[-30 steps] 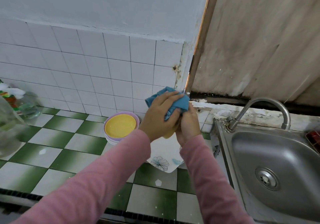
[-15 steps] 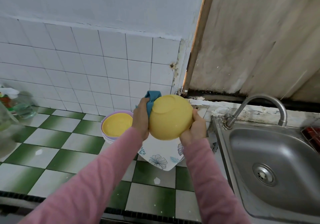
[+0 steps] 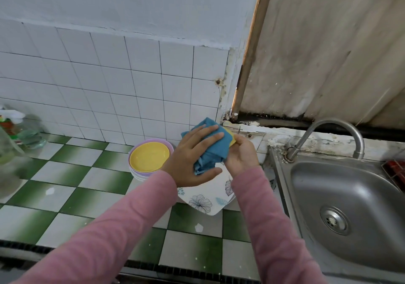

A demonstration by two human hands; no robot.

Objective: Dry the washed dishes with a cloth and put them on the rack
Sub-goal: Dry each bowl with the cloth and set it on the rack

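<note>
Above the table point(image 3: 92, 174), L hand point(image 3: 192, 158), fingers point(image 3: 208, 129) spread near-flat, presses cloth point(image 3: 215, 150) over a yellow bowl point(image 3: 232, 140), only a sliver showing; R hand point(image 3: 241, 158) curls round the bowl, mid-air over the mat point(image 3: 208, 200), near the sink point(image 3: 350, 207). Risk: a damp bowl could slip the one-hand grip w/ hard rubbing & drop on the stack point(image 3: 149, 156). No rack in view.

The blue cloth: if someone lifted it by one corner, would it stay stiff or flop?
Probably floppy: the blue cloth bunches in folds under the left hand and drapes over the yellow bowl. It is likely light and unbreakable, since it looks like soft fabric. Whether it is damp I cannot tell.
</note>
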